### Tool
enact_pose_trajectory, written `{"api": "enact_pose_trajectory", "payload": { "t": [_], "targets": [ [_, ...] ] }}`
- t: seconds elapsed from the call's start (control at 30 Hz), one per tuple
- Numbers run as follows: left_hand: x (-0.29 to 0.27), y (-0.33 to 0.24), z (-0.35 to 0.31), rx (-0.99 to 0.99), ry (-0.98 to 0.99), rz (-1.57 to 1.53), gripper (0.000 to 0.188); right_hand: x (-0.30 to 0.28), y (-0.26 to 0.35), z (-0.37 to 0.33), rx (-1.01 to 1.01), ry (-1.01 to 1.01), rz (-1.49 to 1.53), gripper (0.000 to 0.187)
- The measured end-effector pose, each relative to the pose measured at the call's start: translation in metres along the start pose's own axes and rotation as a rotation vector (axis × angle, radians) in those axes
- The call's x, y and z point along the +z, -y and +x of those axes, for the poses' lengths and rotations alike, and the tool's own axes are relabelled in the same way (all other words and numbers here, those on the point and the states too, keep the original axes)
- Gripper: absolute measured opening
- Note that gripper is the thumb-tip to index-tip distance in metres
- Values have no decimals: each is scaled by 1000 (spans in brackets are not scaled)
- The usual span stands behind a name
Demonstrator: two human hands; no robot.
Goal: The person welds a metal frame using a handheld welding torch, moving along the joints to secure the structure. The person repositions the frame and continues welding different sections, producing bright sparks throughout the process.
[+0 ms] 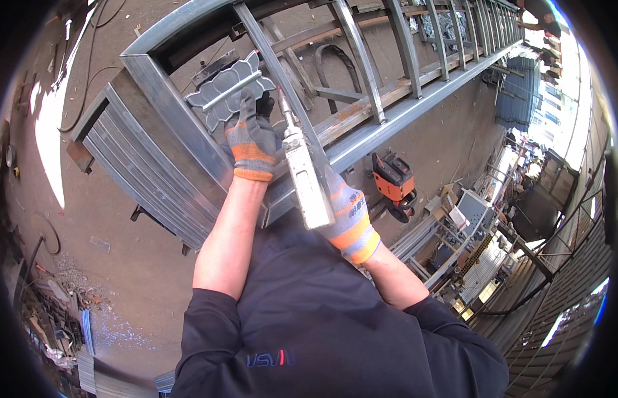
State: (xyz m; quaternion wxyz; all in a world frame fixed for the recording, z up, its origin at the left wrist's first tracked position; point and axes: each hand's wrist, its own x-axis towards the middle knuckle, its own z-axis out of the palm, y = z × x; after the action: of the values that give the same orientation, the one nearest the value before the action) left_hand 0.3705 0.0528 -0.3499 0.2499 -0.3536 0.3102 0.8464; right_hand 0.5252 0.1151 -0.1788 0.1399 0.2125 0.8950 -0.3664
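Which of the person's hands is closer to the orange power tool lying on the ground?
Right. The right hand, gripping a grey handheld tool, is just left of the orange power tool. The left hand is farther left, holding a leaf-shaped metal ornament against the frame.

An orange power tool (393,178) lay on the concrete floor (123,265), stacked metal profiles (146,179) stood beside the frame, scrap pieces (53,318) were piled at left, corrugated sheets (554,312) at right
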Motion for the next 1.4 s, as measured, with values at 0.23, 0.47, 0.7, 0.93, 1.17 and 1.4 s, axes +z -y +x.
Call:
{"api": "enact_pose_trajectory", "payload": {
  "t": [0.23,0.47,0.7,0.93,1.17,1.4],
  "targets": [
    [-7,4,2,43,51,44,31,0,2,0,24,2,4,62],
    [-5,3,3,36,20,11,27,-1,6,4,56,7,74,54],
    [-15,9,12,57,71,44,25,0,1,4,16,27,27,65],
    [-10,-12,-33,-208,183,14,26,0,14,5,-32,-36,-68,56],
    [-17,-44,-68,221,625,889,25,-1,26,8,-2,-21,-107,72],
    [-26,-45,-56,740,808,1205,39,3,32,11,27,-18,-156,66]
  ]
}}
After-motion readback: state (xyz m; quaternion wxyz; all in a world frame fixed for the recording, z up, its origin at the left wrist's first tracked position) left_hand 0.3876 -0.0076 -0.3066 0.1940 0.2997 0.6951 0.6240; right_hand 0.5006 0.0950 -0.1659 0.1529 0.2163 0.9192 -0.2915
